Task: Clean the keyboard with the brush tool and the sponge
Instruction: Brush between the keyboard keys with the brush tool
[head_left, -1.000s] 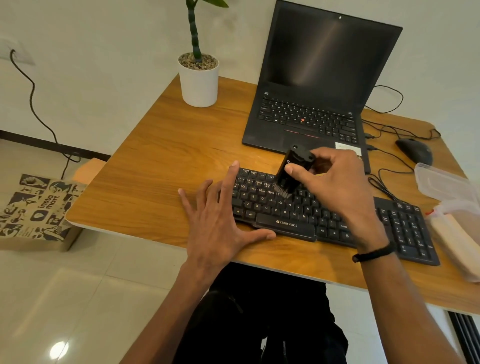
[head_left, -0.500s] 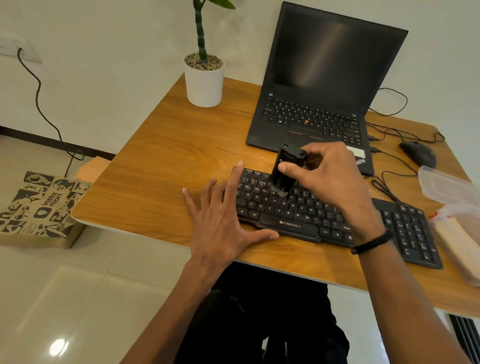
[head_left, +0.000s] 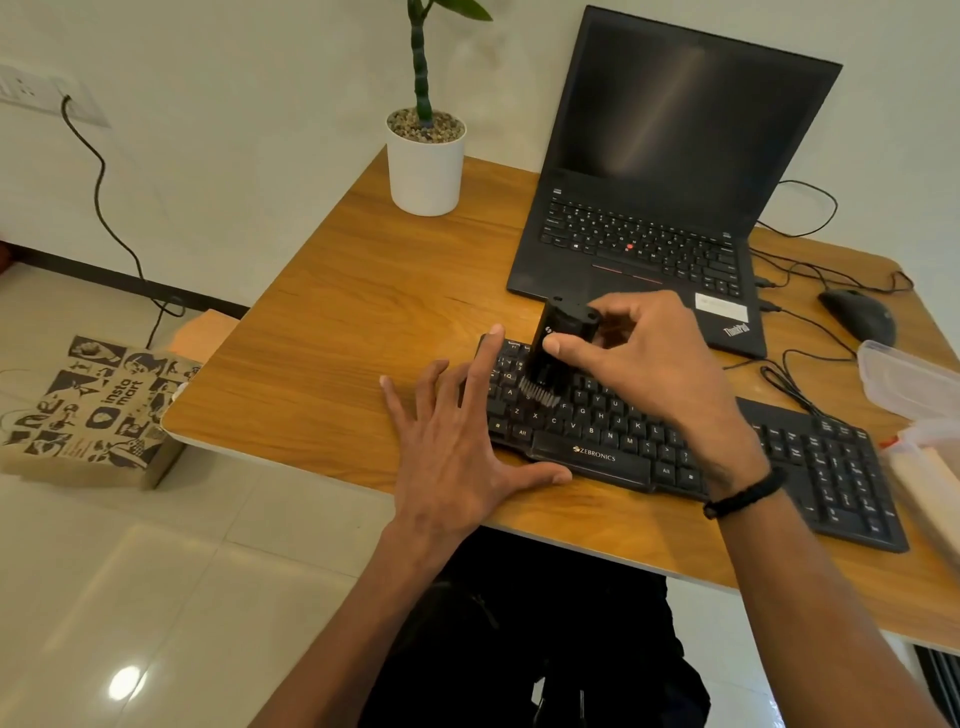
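On the desk (head_left: 363, 291), a black keyboard (head_left: 727, 447) lies along the near edge. The right hand (head_left: 660, 364) pinches a black brush (head_left: 558, 343) between thumb and fingers, holding it upright and slightly tilted over the keyboard's left half, bristles down on the keys around the A and S row. The left hand (head_left: 457, 441) lies flat with fingers spread at the keyboard's left end: index finger across the corner keys, thumb along the front edge by the space bar, other fingers on the desk. Behind the keyboard stands an open laptop (head_left: 665, 171), screen dark. A mouse (head_left: 857, 314) sits behind the keyboard's right end. No sponge can be identified.
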